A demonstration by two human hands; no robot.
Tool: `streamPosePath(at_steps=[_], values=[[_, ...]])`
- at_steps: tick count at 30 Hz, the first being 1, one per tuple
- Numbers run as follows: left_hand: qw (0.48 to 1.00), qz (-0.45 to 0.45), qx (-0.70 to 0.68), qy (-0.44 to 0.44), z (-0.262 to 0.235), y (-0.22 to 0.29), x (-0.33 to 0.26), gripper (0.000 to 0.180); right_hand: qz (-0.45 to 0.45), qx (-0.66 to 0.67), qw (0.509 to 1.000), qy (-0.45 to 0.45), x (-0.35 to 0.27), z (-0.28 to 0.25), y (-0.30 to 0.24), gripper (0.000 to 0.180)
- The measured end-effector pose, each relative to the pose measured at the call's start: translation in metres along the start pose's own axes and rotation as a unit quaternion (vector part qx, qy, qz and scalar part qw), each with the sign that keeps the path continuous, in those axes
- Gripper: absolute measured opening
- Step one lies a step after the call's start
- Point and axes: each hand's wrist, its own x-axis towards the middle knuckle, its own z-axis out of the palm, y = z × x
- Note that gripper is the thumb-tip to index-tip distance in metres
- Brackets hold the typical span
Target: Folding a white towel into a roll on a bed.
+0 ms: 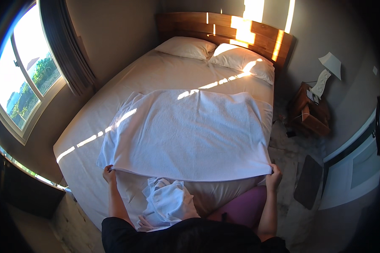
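A white towel (190,130) lies spread over the bed, its near edge pulled taut between my two hands. My left hand (109,173) is closed on the towel's near left corner. At the near right corner, my right hand (274,177) grips the cloth in the same way. The far part of the towel rests on the cream bed sheet (84,122), with small wrinkles along its left side. Close to my body, a crumpled heap of white cloth (166,200) sits on the bed, just below the towel's near edge.
Two pillows (185,47) lie against the wooden headboard (181,23). A purple item (240,206) is at the near right. Beyond the bed's right side stands a wooden nightstand (314,120) with an open drawer and a white lamp (323,82). A dark mat (309,181) lies on the floor.
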Motion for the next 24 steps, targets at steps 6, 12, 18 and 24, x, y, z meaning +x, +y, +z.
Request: streamPosePath(at_steps=[6, 12, 18, 24], values=[[0.995, 0.029, 0.089, 0.025, -0.005, 0.008, -0.001, 0.014, 0.067, 0.011, 0.998, -0.004, -0.003, -0.005, 0.015, 0.027], [0.981, 0.088, 0.133, 0.112, -0.001, 0.075, 0.012, 0.016, 0.070, 0.079, 0.994, -0.001, 0.033, -0.014, -0.003, 0.031], [0.954, 0.185, 0.153, 0.178, -0.014, 0.112, 0.008, 0.020, 0.147, 0.158, 0.976, -0.009, 0.057, -0.027, -0.011, 0.028], [0.961, 0.255, 0.071, 0.084, -0.028, 0.156, -0.016, 0.021, 0.218, 0.306, 0.917, 0.136, 0.084, -0.050, -0.004, 0.028]])
